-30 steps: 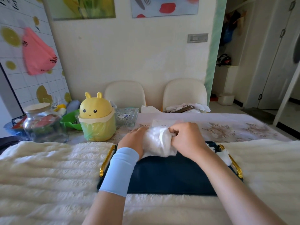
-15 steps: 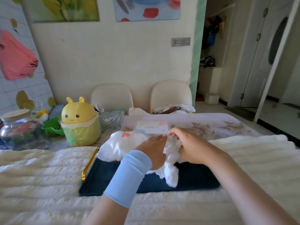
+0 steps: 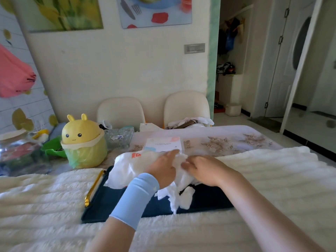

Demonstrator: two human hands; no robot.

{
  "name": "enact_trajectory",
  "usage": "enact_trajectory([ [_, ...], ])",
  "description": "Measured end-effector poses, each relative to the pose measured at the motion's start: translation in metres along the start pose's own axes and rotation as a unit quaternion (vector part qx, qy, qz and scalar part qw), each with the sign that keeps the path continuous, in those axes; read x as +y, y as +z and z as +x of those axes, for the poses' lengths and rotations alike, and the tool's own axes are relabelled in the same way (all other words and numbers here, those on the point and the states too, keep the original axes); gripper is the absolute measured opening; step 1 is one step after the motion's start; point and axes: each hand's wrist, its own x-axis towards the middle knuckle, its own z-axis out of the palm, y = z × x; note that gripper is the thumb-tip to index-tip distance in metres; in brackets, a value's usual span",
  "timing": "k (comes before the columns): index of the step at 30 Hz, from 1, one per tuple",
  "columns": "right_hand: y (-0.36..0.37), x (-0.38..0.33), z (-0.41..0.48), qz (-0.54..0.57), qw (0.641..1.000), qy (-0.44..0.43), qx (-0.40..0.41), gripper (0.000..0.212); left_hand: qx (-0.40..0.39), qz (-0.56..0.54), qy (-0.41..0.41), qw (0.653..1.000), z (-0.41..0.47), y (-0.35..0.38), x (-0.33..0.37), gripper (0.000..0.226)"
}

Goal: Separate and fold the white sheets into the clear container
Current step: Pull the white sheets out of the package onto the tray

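Observation:
A crumpled bundle of white sheets (image 3: 135, 170), partly in a thin white wrapper with a red logo, lies across the back of a dark blue tray (image 3: 205, 200). My left hand (image 3: 163, 170), a light blue sleeve on its wrist, lies on the bundle with its fingers stretched forward. My right hand (image 3: 205, 170) is just to its right, its fingers curled into the sheets. Torn white pieces (image 3: 181, 197) hang from under both hands onto the tray. The clear glass container (image 3: 120, 137) stands farther back, left of the hands.
A yellow bunny-shaped bin (image 3: 82, 142) with a green bag, a green bowl (image 3: 52, 147) and a glass jar (image 3: 16, 151) stand at the left. A white card (image 3: 163, 144) lies behind the bundle. A fluffy white blanket (image 3: 272, 179) covers the near table. The tray has a gold handle (image 3: 94, 188).
The tight bundle gripped between both hands has spread out to the left, showing the wrapper's red logo. My left hand has shifted right over it, and loose pieces now hang down.

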Motion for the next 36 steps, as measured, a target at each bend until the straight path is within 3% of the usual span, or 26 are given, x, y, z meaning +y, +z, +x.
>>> enact_trajectory([
  [2, 0.003, -0.003, 0.005, -0.073, 0.997, -0.010, 0.008, 0.053, 0.046, 0.101, 0.006, 0.994, -0.001, -0.008, -0.007, 0.064],
  [4, 0.005, -0.013, 0.010, -0.074, 0.996, -0.039, 0.028, 0.058, -0.004, 0.205, -0.040, 0.978, -0.001, -0.010, -0.013, 0.093],
  [7, 0.009, -0.036, 0.013, -0.060, 0.994, -0.086, 0.038, 0.071, -0.090, 0.226, -0.087, 0.966, 0.000, -0.006, -0.025, 0.124],
  [11, 0.019, -0.039, 0.017, -0.106, 0.991, -0.071, -0.037, 0.083, -0.093, 0.214, -0.085, 0.969, -0.007, -0.017, -0.041, 0.135],
  [15, 0.020, -0.029, 0.016, -0.183, 0.981, -0.029, -0.049, 0.086, -0.096, 0.221, -0.089, 0.966, -0.015, -0.031, -0.051, 0.124],
  [19, 0.008, -0.033, 0.013, -0.144, 0.988, -0.029, -0.039, 0.077, -0.035, 0.270, -0.003, 0.962, -0.018, -0.026, -0.035, 0.100],
  [23, 0.000, -0.033, 0.009, -0.081, 0.996, -0.035, -0.005, 0.079, -0.146, 0.257, 0.018, 0.955, -0.023, -0.008, -0.002, 0.113],
  [26, -0.002, -0.019, 0.003, -0.067, 0.992, 0.006, -0.103, 0.104, -0.204, 0.266, -0.013, 0.942, -0.021, 0.007, 0.009, 0.118],
  [29, -0.001, -0.003, -0.004, -0.059, 0.986, 0.045, -0.152, 0.114, -0.241, 0.275, -0.021, 0.930, -0.012, 0.008, 0.022, 0.124],
  [36, 0.009, 0.008, -0.001, -0.013, 0.991, 0.018, -0.130, 0.106, -0.215, 0.234, -0.008, 0.948, 0.013, 0.010, 0.024, 0.103],
])
